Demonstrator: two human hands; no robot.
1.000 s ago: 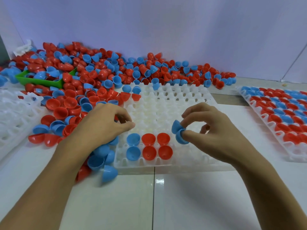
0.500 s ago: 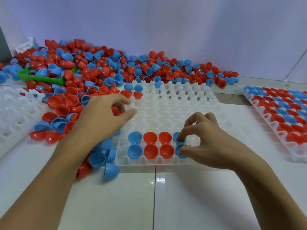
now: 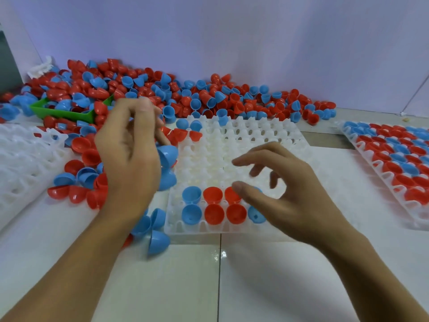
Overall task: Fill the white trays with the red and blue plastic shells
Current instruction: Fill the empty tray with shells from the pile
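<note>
Counting the white plastic tray (image 3: 267, 135) in front of you, eight shells sit in its two nearest rows: in the far row a blue shell (image 3: 191, 194), a red shell (image 3: 212, 195), a second red one (image 3: 231, 195) and a sliver of blue (image 3: 257, 189) behind your thumb; in the near row a blue one (image 3: 191, 213), two red ones (image 3: 214, 214) (image 3: 236, 213) and a blue one (image 3: 255, 214) partly under your right hand (image 3: 285, 194). All eight stand mouth up, their axes upright in the cells. The rest of this tray's cells hold nothing.

Your right hand hovers over the tray's near right part, fingers spread and loosely bent, gripping nothing. Your left hand (image 3: 130, 159) is lifted just left of the tray with its fingers curled; motion blur hides the fingertips, so you cannot tell whether it holds anything. A blue plastic half-shell (image 3: 167, 155) shows at its right edge, near the tray's left rim, and whether it is in the palm is unclear.

Three white trays are in view: the one you work on, a second tray (image 3: 390, 166) at the right, its visible cells filled with red and blue shells mouth up, and an empty-looking one (image 3: 23, 154) at the far left. One green plastic bin (image 3: 69, 113) lies half buried in the loose pile of red and blue shells (image 3: 209, 96) along the wall, too many to count and pointing every way. Several more blue shells (image 3: 159, 241) lie tipped on the white worktop (image 3: 267, 287) under your left wrist.
</note>
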